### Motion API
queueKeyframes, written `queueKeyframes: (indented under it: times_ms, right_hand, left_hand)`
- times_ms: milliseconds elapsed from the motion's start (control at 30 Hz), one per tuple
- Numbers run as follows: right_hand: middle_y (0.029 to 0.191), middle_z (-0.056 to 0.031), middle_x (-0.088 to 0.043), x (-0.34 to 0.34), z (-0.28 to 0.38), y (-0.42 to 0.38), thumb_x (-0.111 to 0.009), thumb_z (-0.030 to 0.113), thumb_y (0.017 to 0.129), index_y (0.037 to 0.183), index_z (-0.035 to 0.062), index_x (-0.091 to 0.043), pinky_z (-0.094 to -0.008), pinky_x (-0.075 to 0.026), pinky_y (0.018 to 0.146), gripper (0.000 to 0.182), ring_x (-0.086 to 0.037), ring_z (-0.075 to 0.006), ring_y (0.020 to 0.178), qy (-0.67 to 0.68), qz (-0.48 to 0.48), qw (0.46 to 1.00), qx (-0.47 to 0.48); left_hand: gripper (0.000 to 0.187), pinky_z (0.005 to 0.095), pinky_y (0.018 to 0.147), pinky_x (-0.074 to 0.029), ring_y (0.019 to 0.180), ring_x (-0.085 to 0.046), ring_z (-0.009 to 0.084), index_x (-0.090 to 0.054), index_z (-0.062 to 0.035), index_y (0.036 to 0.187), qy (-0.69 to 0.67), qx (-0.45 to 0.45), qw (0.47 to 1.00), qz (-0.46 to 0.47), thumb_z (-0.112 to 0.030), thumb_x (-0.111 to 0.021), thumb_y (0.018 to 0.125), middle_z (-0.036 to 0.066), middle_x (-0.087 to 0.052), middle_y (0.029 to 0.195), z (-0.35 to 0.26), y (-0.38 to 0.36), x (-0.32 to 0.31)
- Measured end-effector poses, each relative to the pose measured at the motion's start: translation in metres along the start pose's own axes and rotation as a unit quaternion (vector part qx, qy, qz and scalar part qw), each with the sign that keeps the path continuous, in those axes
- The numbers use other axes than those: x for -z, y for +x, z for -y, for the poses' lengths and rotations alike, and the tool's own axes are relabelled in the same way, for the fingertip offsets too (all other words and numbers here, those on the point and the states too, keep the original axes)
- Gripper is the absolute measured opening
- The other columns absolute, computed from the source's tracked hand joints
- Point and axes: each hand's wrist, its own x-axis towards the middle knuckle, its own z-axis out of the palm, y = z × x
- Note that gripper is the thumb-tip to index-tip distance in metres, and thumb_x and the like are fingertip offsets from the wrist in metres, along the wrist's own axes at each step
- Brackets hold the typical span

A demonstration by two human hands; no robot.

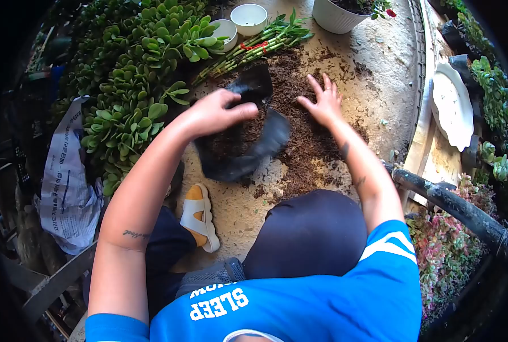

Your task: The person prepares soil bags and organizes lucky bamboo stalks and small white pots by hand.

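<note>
A black plastic grow bag [231,162], its side folded and its mouth wide, lies on the ground with dark soil inside. My left hand [222,114] is over the bag's mouth, thumb stretched out and apart from the bent fingers; I see nothing between them. Loose brown soil [305,137] is spread beside the bag. Over the far right part of this soil, my right hand [325,102] has its fingers spread and holds nothing. A bundle of green bamboo stalks [254,50], tied with red, lies just beyond the bag.
Two white pots [249,19] [225,33] stand behind the stalks, and a larger white planter [338,16] is at the top. Dense jade plants [134,108] crowd the left. On the right are a dark pole [453,202] and a white oval tray [451,105].
</note>
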Motion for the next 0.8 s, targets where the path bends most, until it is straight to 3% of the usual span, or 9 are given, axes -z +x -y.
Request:
queueKeyframes:
  times_ms: [67,133,233,300,400,567,633,700,800]
  right_hand:
    - [0.14,-0.0144,-0.009,0.005,-0.002,0.008,-0.054,0.064,0.065,0.132,0.0326,-0.023,-0.0592,-0.007,0.098,0.079,-0.007,-0.0387,0.127,0.071,0.129,0.988,-0.051]
    - [0.14,-0.0173,-0.007,0.002,0.012,-0.002,-0.057,0.067,0.059,0.132,0.034,-0.023,-0.0604,-0.009,0.097,0.087,-0.002,-0.0435,0.126,0.024,0.214,0.976,-0.027]
    - [0.139,-0.0179,-0.006,-0.004,0.032,-0.022,-0.07,0.039,0.063,0.13,0.0395,-0.023,-0.0607,-0.021,0.095,0.082,-0.007,-0.0459,0.125,-0.029,0.278,0.96,0.008]
    - [0.138,-0.0165,-0.014,-0.014,0.041,-0.036,-0.052,0.008,0.076,0.127,0.0396,-0.028,-0.0597,-0.032,0.088,0.064,-0.023,-0.0444,0.12,-0.115,0.217,0.968,0.04]
    - [0.133,-0.0177,-0.025,-0.024,0.037,-0.045,-0.048,0.006,0.078,0.121,0.0333,-0.039,-0.0533,-0.037,0.087,0.052,-0.034,-0.0409,0.114,-0.132,0.171,0.975,0.046]
    - [0.119,-0.0173,-0.04,-0.009,0.024,-0.028,-0.069,0.013,0.062,0.112,0.0174,-0.05,-0.0364,-0.046,0.082,0.054,-0.052,-0.0305,0.096,0.089,0.147,0.985,-0.011]
    - [0.099,-0.0099,-0.053,0.008,0.014,-0.006,-0.062,0.01,0.066,0.115,0.0114,-0.047,-0.0305,-0.046,0.076,0.05,-0.054,-0.0202,0.09,0.319,0.209,0.915,-0.129]
    - [0.097,-0.0081,-0.055,0.036,0.017,0.009,-0.058,0.008,0.068,0.118,0.0099,-0.043,-0.0292,-0.047,0.073,0.052,-0.054,-0.017,0.086,0.489,0.252,0.826,-0.126]
    - [0.101,-0.0067,-0.052,0.073,0.066,0.018,-0.053,0.003,0.068,0.121,0.0053,-0.039,-0.0267,-0.045,0.07,0.054,-0.052,-0.0132,0.082,0.521,0.291,0.799,-0.075]
  left_hand:
    - [0.032,0.032,0.083,-0.041,0.092,-0.055,0.0257,-0.063,-0.0017,0.089,0.029,-0.048,0.984,-0.166,-0.031,-0.054,0.08,0.016,-0.05,0.112,0.02,0.007,0.003]
    - [0.023,0.0367,0.09,-0.035,0.106,-0.044,0.0299,-0.064,-0.0091,0.087,0.148,-0.021,0.967,-0.208,-0.027,-0.06,0.073,0.016,-0.045,0.118,0.026,-0.009,0.009]
    - [0.025,0.0465,0.097,-0.026,0.121,-0.025,0.0376,-0.063,-0.0159,0.09,0.244,0.016,0.949,-0.197,-0.023,-0.065,0.066,0.016,-0.027,0.133,0.044,-0.022,-0.002]
    - [0.029,0.0484,0.094,-0.03,0.12,-0.026,0.0366,-0.062,-0.0151,0.092,0.227,-0.009,0.931,-0.286,-0.02,-0.067,0.064,0.017,-0.027,0.132,0.054,-0.022,-0.009]
    - [0.035,0.0459,0.092,-0.033,0.116,-0.031,0.0371,-0.06,-0.0149,0.098,0.283,0.02,0.897,-0.338,-0.016,-0.067,0.064,0.018,-0.029,0.13,0.059,-0.02,-0.01]
    - [0.051,0.0366,0.088,-0.041,0.104,-0.045,0.0339,-0.051,-0.0075,0.11,0.144,0.063,0.94,-0.304,0.001,-0.057,0.06,0.016,-0.034,0.126,0.065,-0.026,-0.019]
    - [0.059,0.0364,0.085,-0.043,0.102,-0.046,0.0317,-0.045,-0.0064,0.116,0.121,0.063,0.949,-0.283,0.006,-0.053,0.059,0.013,-0.036,0.124,0.062,-0.031,-0.02]
    - [0.063,0.0366,0.083,-0.044,0.101,-0.046,0.0316,-0.042,-0.0064,0.119,0.137,0.062,0.943,-0.296,0.008,-0.051,0.058,0.011,-0.037,0.122,0.064,-0.034,-0.022]
    - [0.064,0.0367,0.084,-0.043,0.101,-0.046,0.032,-0.041,-0.0053,0.12,0.14,0.074,0.943,-0.292,0.009,-0.051,0.058,0.012,-0.037,0.123,0.066,-0.037,-0.021]
